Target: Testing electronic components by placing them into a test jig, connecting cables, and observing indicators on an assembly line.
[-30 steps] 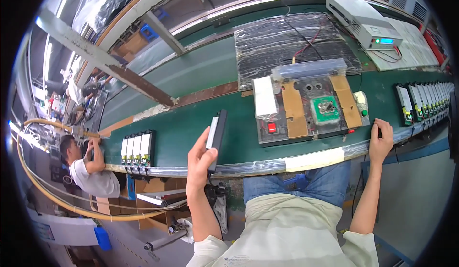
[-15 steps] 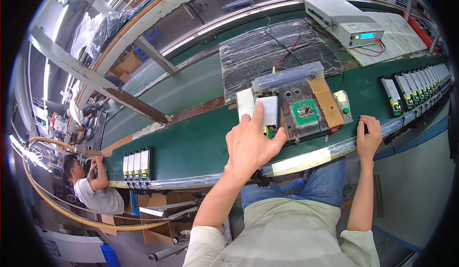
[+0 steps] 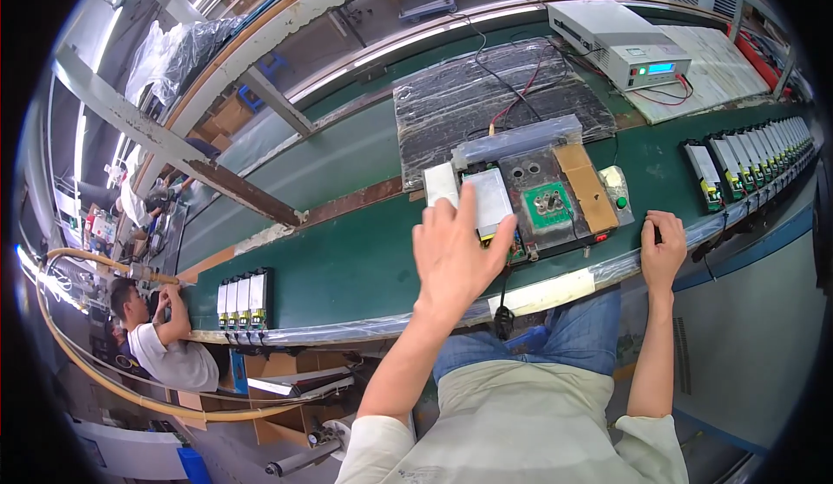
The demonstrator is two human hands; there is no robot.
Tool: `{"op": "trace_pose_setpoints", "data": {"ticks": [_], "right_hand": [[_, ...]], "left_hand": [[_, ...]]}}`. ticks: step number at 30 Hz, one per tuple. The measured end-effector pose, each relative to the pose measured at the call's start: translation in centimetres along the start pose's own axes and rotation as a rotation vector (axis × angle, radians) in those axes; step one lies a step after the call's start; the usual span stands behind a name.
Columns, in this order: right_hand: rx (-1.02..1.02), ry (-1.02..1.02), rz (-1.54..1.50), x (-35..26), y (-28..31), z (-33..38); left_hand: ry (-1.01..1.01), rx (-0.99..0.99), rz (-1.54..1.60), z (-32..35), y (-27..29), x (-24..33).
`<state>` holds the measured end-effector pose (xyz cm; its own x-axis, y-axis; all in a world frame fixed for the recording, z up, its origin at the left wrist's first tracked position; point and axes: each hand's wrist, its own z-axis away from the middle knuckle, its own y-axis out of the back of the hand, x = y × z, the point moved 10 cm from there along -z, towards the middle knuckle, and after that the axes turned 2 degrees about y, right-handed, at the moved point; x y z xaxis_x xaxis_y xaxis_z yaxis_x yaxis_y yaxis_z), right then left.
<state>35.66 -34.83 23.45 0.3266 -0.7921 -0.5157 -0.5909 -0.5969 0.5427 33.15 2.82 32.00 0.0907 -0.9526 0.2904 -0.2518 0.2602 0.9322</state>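
An open black adapter case with a flat silver plate (image 3: 491,198) lies tilted against the left side of a dark test fixture (image 3: 540,163). Yellow and green parts show at its near end, and a black cord hangs from there over the bench edge. My left hand (image 3: 455,254) is over the case's near left side, fingers spread, index fingertip at the silver plate and thumb by the near right corner. Whether it presses on the case is hard to tell. At the bench edge, right of the fixture, rests my right hand (image 3: 664,245), fingers curled in with nothing visible in them.
A white block (image 3: 441,185) sits left of the adapter case. Similar units stand in a long row (image 3: 755,163) on the right and a short group (image 3: 245,300) on the left. A metered instrument (image 3: 620,46) is behind. A co-worker (image 3: 169,345) sits far left.
The adapter case has turned, its near end swinging right, and its cord now hangs at the bench edge. My left hand has spread its fingers. My right hand stays put.
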Motion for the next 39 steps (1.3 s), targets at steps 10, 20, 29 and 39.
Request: {"op": "trace_pose_setpoints", "data": {"ticks": [10, 20, 29, 39], "right_hand": [[-0.327, 0.148, -0.38, -14.2, -3.9, -9.1], [-0.812, 0.332, -0.028, -21.4, -21.5, -12.1], [-0.806, 0.318, 0.007, -21.3, -21.4, -11.6], [-0.442, 0.087, -0.581, -18.9, -4.9, -7.9]], "left_hand": [[-0.114, 0.182, 0.501, 5.3, -0.7, -4.4], [-0.027, 0.295, 0.593, 5.5, -1.9, -5.8], [0.024, 0.341, 0.583, 6.2, -1.8, -4.9], [-0.154, 0.246, 0.516, 10.5, 1.1, -5.3]]}}
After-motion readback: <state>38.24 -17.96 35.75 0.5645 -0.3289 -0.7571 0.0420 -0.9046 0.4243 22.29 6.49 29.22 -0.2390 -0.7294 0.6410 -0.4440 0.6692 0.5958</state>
